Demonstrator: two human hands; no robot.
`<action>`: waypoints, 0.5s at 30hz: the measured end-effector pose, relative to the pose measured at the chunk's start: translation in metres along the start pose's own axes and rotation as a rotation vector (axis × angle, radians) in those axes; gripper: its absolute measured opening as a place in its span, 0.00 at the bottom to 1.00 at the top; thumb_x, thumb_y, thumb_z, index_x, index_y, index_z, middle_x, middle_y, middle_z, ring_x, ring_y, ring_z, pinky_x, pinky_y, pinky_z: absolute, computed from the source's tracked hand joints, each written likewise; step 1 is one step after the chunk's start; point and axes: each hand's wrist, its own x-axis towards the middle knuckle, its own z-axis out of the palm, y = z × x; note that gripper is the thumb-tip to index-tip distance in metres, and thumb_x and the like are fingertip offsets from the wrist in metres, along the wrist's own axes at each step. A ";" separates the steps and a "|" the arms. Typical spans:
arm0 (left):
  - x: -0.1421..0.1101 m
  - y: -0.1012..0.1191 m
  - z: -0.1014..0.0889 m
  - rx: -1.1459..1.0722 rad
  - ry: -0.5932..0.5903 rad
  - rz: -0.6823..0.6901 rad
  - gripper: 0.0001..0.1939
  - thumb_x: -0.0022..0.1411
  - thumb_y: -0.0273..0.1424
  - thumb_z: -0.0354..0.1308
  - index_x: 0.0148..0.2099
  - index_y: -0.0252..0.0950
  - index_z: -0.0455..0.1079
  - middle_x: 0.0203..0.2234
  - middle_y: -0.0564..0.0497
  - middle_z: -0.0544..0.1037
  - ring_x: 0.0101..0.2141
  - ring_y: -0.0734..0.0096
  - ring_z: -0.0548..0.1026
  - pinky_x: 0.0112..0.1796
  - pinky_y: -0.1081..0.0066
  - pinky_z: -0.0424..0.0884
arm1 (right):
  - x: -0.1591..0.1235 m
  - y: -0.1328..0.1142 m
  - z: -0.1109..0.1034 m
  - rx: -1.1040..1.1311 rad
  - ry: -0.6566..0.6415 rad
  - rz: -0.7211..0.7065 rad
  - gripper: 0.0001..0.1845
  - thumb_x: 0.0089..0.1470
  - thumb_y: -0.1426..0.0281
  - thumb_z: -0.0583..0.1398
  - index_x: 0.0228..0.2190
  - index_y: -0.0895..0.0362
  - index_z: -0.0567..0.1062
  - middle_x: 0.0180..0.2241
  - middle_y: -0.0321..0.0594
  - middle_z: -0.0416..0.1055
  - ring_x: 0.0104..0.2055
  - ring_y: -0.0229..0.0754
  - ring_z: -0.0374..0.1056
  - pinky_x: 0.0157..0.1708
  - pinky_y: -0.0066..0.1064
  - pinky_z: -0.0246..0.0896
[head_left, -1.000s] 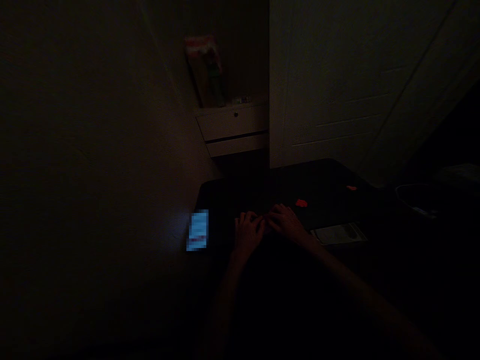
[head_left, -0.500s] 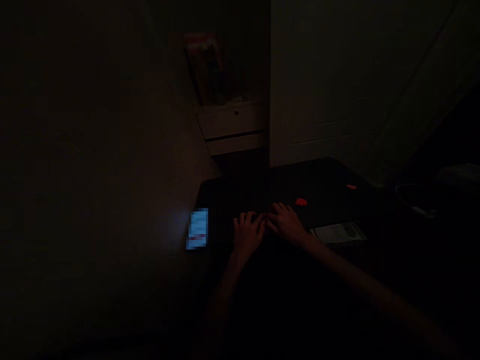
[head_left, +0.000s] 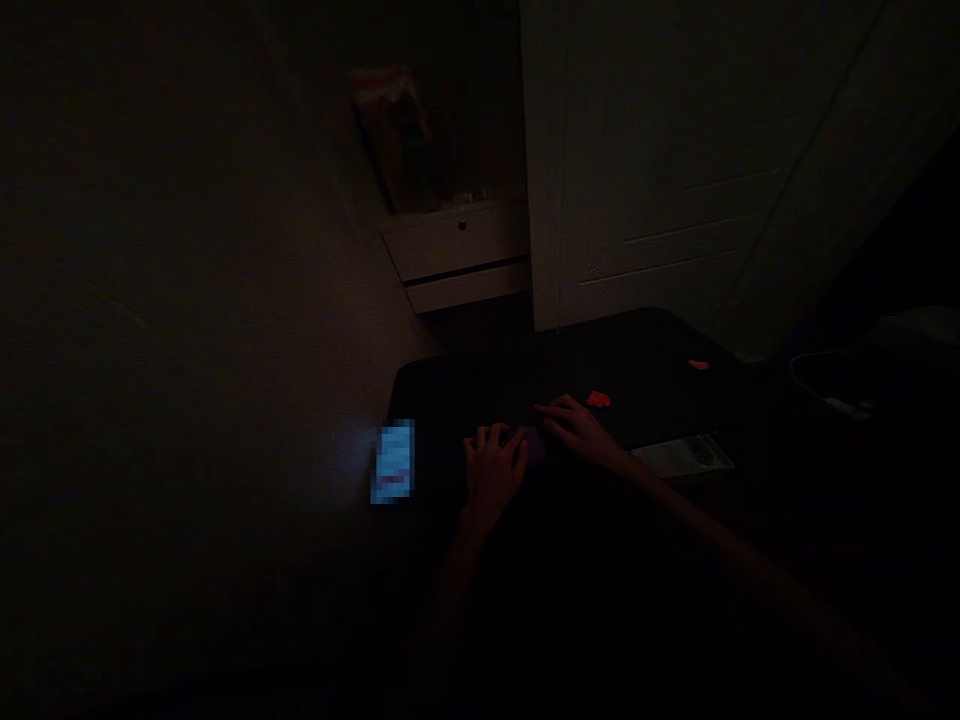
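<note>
The scene is very dark. On a black table [head_left: 480, 385], my left hand [head_left: 493, 468] bends its fingers and thumb over a dark purple piece [head_left: 535, 445]. That piece shows between the thumb and index finger and to the right of the thumb; its kind cannot be made out. My right hand [head_left: 581, 428] is just right of it, fingers stretched out and slightly apart, holding nothing that I can see. Beyond the right hand lies a small orange-red lump [head_left: 598, 399], and a second orange-red piece [head_left: 698, 365] lies farther right.
A lit phone screen [head_left: 394, 462], blurred, is at the table's left edge by the wall [head_left: 225, 300]. A printed paper [head_left: 682, 456] lies at the front right edge. Behind stand a pale drawer unit [head_left: 457, 245] and a door-like panel [head_left: 645, 200]. A pale cable [head_left: 806, 385] curves at right.
My right hand has shifted slightly right and away from my left, its fingers straighter. The purple piece now shows between them. My left hand stays nearly in place. The view has shifted slightly.
</note>
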 end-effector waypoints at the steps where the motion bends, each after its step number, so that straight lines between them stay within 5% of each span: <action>1: 0.000 0.001 0.000 -0.001 0.001 -0.001 0.18 0.72 0.39 0.48 0.59 0.52 0.72 0.54 0.46 0.73 0.53 0.50 0.65 0.53 0.49 0.59 | 0.000 0.003 0.001 0.029 0.021 0.007 0.19 0.66 0.66 0.55 0.56 0.49 0.76 0.45 0.44 0.69 0.47 0.46 0.69 0.50 0.40 0.67; 15: 0.001 0.008 -0.001 0.042 0.041 0.010 0.17 0.71 0.36 0.50 0.58 0.49 0.73 0.50 0.44 0.75 0.51 0.52 0.68 0.50 0.51 0.61 | -0.013 -0.023 0.000 -0.477 -0.078 -0.095 0.18 0.61 0.75 0.59 0.50 0.52 0.80 0.48 0.48 0.69 0.49 0.50 0.65 0.46 0.39 0.61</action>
